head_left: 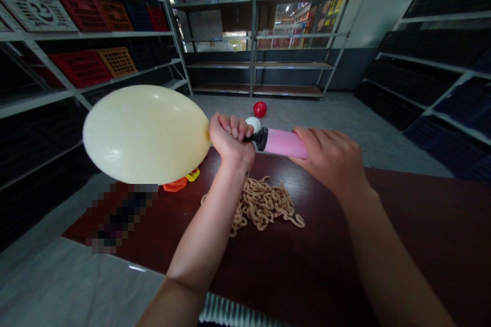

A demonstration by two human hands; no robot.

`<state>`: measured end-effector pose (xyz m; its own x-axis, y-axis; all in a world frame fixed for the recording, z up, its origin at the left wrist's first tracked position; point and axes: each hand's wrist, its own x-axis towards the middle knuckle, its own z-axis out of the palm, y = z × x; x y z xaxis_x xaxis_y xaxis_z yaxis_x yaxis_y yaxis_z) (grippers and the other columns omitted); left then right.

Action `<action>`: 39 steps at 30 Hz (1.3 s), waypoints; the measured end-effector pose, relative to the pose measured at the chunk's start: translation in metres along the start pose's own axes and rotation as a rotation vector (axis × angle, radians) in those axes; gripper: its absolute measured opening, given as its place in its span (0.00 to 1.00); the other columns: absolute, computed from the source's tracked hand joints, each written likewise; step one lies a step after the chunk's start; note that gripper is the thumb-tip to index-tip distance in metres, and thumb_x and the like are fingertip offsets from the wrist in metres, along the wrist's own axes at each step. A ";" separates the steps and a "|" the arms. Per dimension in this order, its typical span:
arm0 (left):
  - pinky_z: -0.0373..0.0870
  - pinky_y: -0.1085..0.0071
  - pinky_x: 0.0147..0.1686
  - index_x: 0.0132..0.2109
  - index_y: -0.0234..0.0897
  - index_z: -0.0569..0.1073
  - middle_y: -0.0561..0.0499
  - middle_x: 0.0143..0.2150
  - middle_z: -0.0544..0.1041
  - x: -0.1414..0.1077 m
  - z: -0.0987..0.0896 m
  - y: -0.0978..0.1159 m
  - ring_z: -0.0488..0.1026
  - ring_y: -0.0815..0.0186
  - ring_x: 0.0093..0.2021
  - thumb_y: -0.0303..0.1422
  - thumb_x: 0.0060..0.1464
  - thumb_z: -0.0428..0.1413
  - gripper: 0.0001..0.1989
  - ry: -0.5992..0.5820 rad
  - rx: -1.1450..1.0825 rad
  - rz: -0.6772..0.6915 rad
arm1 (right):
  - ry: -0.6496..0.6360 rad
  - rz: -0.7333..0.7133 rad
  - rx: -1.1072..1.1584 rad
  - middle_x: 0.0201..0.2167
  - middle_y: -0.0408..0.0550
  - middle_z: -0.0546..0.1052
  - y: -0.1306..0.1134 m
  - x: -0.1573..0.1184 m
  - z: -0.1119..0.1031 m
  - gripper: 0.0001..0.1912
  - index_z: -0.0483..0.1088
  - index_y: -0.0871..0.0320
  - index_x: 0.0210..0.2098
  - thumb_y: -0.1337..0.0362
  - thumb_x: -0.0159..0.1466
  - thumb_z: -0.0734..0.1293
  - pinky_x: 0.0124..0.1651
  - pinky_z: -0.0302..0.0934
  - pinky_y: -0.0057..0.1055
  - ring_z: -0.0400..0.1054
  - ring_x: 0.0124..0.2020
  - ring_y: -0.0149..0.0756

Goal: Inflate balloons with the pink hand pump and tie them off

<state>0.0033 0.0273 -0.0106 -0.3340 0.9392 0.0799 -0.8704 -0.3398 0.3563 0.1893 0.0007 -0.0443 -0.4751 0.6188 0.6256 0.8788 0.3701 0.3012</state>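
A large pale yellow balloon (146, 133), swollen with air, stretches out to the left of my left hand (232, 138). That hand is closed around the balloon's neck, where it meets the black nozzle of a pink hand pump (286, 143). My right hand (332, 161) wraps round the other end of the pump, which lies nearly level above the table. Below my hands a heap of tan curled strands (264, 204) rests on the dark red-brown table (307, 271); my left forearm covers part of it.
Flat orange (175, 184) and yellow balloons (193, 175) lie at the table's left. A red balloon (260, 109) and a white one (253, 123) show beyond the far edge. Shelves with crates (82, 68) stand left; racks (253, 66) stand behind, and dark crates (418, 82) fill the right.
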 end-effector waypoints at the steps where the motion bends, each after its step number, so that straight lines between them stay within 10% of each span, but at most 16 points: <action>1: 0.46 0.72 0.16 0.21 0.38 0.46 0.59 0.14 0.44 0.001 0.000 0.001 0.43 0.74 0.12 0.30 0.66 0.41 0.24 0.001 -0.002 -0.004 | 0.009 -0.012 -0.005 0.37 0.54 0.78 0.000 0.000 0.002 0.19 0.69 0.59 0.51 0.55 0.65 0.63 0.39 0.54 0.36 0.69 0.38 0.44; 24: 0.47 0.75 0.16 0.21 0.38 0.44 0.59 0.14 0.44 0.031 -0.014 0.053 0.42 0.75 0.13 0.28 0.64 0.44 0.23 0.005 0.031 0.164 | 0.065 0.005 -0.033 0.36 0.52 0.79 0.050 -0.013 0.004 0.17 0.71 0.58 0.47 0.53 0.67 0.62 0.39 0.57 0.35 0.72 0.36 0.43; 39: 0.44 0.73 0.16 0.22 0.37 0.42 0.58 0.14 0.43 0.003 0.004 0.044 0.41 0.74 0.13 0.28 0.66 0.40 0.24 -0.096 0.011 0.252 | -0.029 0.105 -0.080 0.32 0.51 0.78 0.029 -0.008 -0.032 0.15 0.71 0.58 0.41 0.55 0.59 0.68 0.33 0.50 0.34 0.69 0.30 0.42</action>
<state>-0.0344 0.0153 0.0085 -0.5031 0.8256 0.2555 -0.7598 -0.5634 0.3244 0.2196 -0.0160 -0.0174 -0.3800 0.6717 0.6359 0.9242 0.2462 0.2921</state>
